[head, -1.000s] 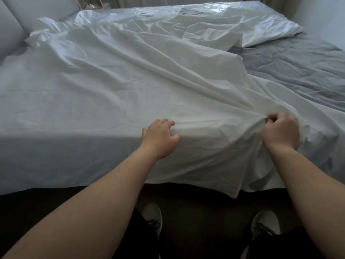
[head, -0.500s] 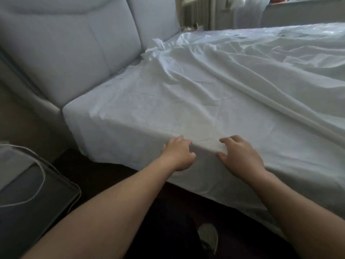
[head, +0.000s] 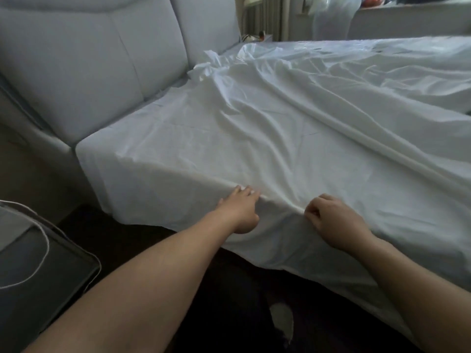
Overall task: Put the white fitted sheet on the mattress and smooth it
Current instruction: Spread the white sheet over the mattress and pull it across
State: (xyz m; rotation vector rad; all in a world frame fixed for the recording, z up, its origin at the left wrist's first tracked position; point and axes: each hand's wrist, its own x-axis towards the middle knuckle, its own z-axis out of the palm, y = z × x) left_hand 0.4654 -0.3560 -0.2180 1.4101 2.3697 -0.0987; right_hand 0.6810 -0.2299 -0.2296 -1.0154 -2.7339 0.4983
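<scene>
Fabric hangs loose over the near edge of the mattress (head: 91,159), and that slack is why both hands are working just there. The white fitted sheet (head: 280,138) lies spread across the bed but not yet tucked: its hem drapes down the near side, and long ridges run away toward the far edge. The right hand (head: 334,220) has its fingers curled tight around a pinch of cloth at the edge, seemingly to draw the fold toward the person. The left hand (head: 242,210) sits just beside it, nearer the headboard (head: 89,62), fingers reaching over the edge onto the sheet; whether they grip or merely press it I cannot tell. The head-end corner looks covered, so I judge the side hem comes next. A bunched heap remains against the headboard, further along.
</scene>
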